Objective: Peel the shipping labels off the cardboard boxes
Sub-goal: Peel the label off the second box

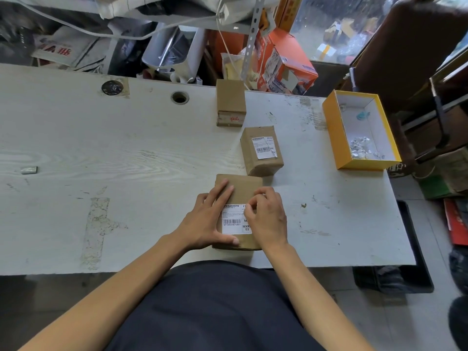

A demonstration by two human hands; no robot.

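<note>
Cardboard box [238, 191] lies near the tabletop [126, 160] edge, left hand [205, 221] flat steadying it while right hand [266, 214] fingers [249, 207] curl, picking at the shipping label [233, 221]'s far right corner.

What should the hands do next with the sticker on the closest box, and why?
Probably lift the label's far right corner and pull it toward the body. The right hand is curled at that corner, picking at it, while the left hand lies flat on the box, steadying it. The label still looks stuck flat.
</note>
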